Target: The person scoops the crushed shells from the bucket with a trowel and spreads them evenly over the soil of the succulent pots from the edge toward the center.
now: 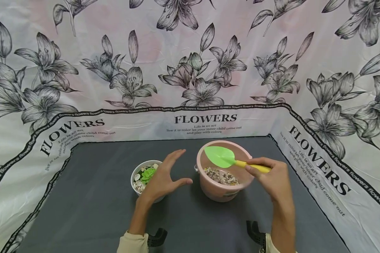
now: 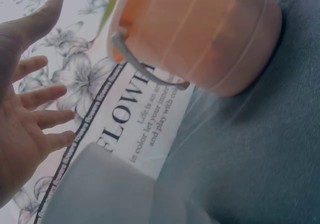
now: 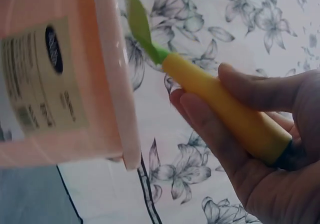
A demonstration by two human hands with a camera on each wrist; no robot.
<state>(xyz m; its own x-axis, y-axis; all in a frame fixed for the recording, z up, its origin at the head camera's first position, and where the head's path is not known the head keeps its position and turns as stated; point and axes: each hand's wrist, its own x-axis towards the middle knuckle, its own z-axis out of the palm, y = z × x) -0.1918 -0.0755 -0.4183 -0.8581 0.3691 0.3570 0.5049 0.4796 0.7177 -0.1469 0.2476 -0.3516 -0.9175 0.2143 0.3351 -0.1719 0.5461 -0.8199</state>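
My right hand [image 1: 270, 175] grips the yellow handle of a toy trowel [image 1: 220, 157] with a green blade. The blade is over the mouth of a pink bucket [image 1: 220, 195], whose bottom holds a layer of small mixed pebbles [image 1: 221, 176]. In the right wrist view, thumb and fingers wrap the yellow handle [image 3: 215, 104]. My left hand [image 1: 163, 179] is held with thumb and fingers spread, between the bucket and a white pot [image 1: 133, 175]. A green succulent [image 1: 148, 174] and pale stones are in that pot, which the left hand partly covers in the head view.
A dark grey cloth [image 1: 92, 196] covers the table under the pot and bucket. A white floral curtain [image 1: 202, 84] with FLOWERS lettering stands behind and at both sides. The bucket's handle [image 2: 145, 69] hangs down its side.
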